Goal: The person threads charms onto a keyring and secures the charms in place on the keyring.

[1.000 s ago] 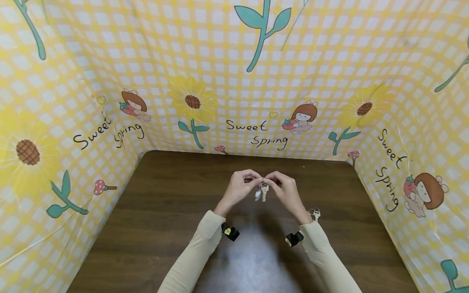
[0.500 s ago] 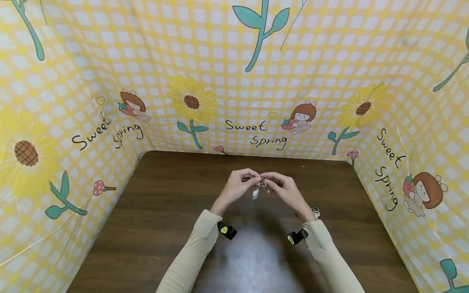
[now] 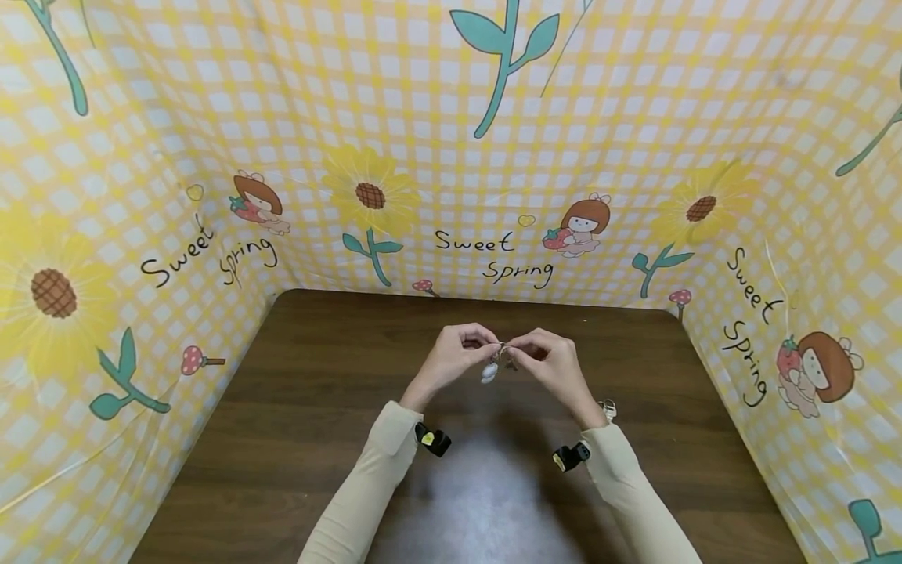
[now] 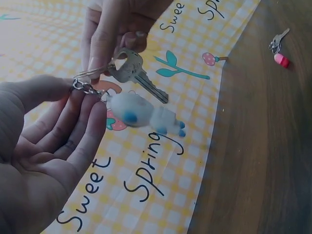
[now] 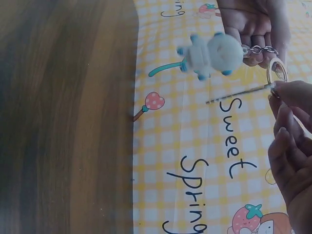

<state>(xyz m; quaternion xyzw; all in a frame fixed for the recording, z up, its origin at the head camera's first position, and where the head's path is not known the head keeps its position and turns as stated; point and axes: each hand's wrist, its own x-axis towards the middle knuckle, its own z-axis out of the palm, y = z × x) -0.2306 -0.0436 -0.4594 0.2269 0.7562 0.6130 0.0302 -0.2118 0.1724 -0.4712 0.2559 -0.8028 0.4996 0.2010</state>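
My left hand (image 3: 451, 360) and right hand (image 3: 553, 364) meet over the table's far half, with a bunch of keys between them. The left thumb and fingers pinch the metal key ring (image 4: 90, 72) where a short chain (image 4: 87, 88) joins it. From that chain hangs a white figure charm (image 4: 130, 109) with blue spots and feet. Opposite, my right thumb and fingertips pinch the same ring beside the bow of a silver key (image 4: 141, 78). The right wrist view shows this key (image 5: 239, 93) edge-on, below the charm (image 5: 209, 56).
A second key set with a red and white fob (image 4: 282, 60) lies on the brown wooden table (image 3: 338, 439); its key (image 3: 609, 407) shows beside my right wrist. Yellow checked cloth (image 3: 451, 172) walls the table's back and sides. Black cameras (image 3: 433, 440) sit on both wrists.
The key swings from hanging plainly in front to mostly hidden by my right fingers. The hands stay together in about the same place, the left wrist shifting slightly left.
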